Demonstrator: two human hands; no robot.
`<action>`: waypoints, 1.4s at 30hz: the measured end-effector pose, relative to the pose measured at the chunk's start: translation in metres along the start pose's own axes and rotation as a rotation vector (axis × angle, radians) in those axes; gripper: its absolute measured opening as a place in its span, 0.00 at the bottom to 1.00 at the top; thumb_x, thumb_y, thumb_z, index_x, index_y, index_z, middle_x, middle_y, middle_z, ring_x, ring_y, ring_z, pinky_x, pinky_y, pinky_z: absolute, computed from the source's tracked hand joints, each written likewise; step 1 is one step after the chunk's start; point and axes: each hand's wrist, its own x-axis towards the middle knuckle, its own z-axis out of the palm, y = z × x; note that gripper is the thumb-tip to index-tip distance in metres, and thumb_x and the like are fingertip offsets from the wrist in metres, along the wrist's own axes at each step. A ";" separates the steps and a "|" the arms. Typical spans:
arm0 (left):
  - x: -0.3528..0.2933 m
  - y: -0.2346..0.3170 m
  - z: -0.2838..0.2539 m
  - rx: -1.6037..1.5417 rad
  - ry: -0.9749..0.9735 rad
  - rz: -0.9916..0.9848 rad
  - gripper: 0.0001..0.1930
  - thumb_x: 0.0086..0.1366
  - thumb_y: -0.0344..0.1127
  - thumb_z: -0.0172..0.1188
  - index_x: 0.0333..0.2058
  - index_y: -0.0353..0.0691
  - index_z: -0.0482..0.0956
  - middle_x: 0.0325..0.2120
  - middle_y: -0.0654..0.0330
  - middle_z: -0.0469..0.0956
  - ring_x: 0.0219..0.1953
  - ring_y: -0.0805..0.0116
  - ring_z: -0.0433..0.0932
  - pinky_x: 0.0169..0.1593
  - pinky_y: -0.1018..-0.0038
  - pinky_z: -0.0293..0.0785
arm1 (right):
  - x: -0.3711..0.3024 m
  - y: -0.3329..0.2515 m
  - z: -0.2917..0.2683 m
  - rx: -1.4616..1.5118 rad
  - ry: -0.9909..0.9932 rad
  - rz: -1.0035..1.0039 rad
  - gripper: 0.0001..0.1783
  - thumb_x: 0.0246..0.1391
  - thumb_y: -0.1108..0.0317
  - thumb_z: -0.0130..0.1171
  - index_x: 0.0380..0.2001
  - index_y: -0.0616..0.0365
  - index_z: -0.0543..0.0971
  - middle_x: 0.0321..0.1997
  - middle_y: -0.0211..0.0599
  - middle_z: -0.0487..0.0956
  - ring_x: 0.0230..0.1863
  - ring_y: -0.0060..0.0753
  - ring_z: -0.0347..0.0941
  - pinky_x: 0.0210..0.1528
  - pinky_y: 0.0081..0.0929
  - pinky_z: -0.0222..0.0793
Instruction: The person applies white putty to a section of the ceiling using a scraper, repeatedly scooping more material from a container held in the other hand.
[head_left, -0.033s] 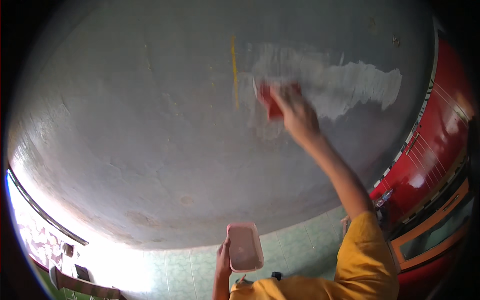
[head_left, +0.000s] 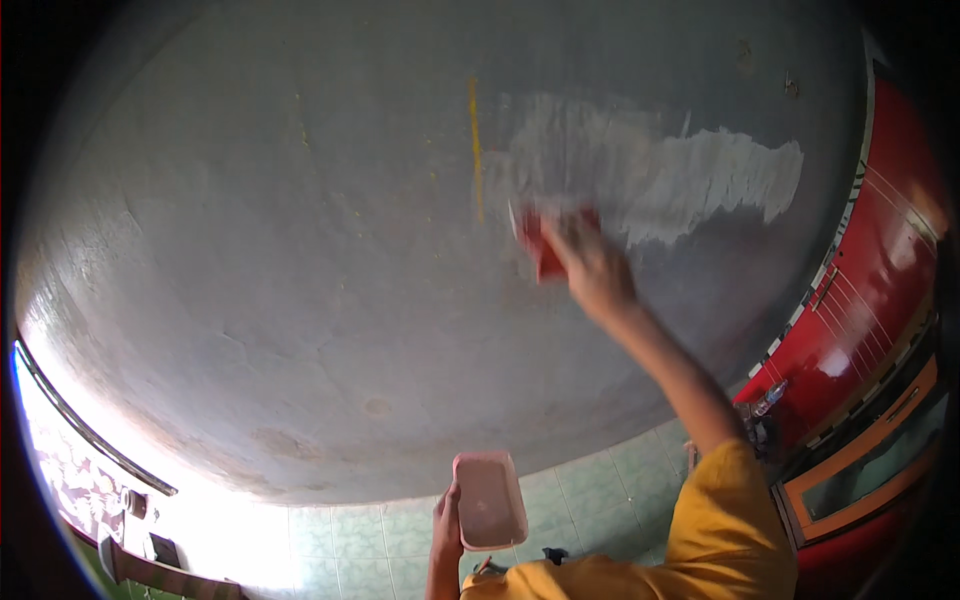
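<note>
My right hand (head_left: 600, 275) is closed around a red putty spreader (head_left: 548, 262), blurred by motion, pressed against a grey wall (head_left: 300, 250). A patch of whitish filler (head_left: 715, 175) runs across the wall above and to the right of the spreader. Just left of the patch is an upright yellow streak (head_left: 475, 150). Low in front of me, my left hand (head_left: 449, 515) grips a pink rectangular plastic tub (head_left: 490, 500) by its left side. The tub's inside looks pinkish grey; how much it contains I cannot tell.
Pale green floor tiles (head_left: 360, 545) run along the wall's foot. At the right are a red glossy surface (head_left: 850, 310), an orange-framed glass cabinet (head_left: 870, 460) and a clear bottle (head_left: 770, 397). Bright light comes in at lower left, near a wooden chair back (head_left: 165, 572).
My right hand has slid down the wall with the red spreader, uncovering more of the thin whitish smear above it. The tub in my left hand is nearly unmoved.
</note>
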 end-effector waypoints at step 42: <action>0.005 0.064 -0.130 0.083 -0.067 -0.106 0.34 0.79 0.58 0.53 0.61 0.27 0.76 0.50 0.55 0.81 0.48 0.70 0.79 0.50 0.72 0.78 | 0.056 -0.105 -0.010 0.098 -0.005 0.162 0.29 0.55 0.84 0.59 0.61 0.55 0.81 0.63 0.41 0.82 0.64 0.46 0.79 0.64 0.40 0.78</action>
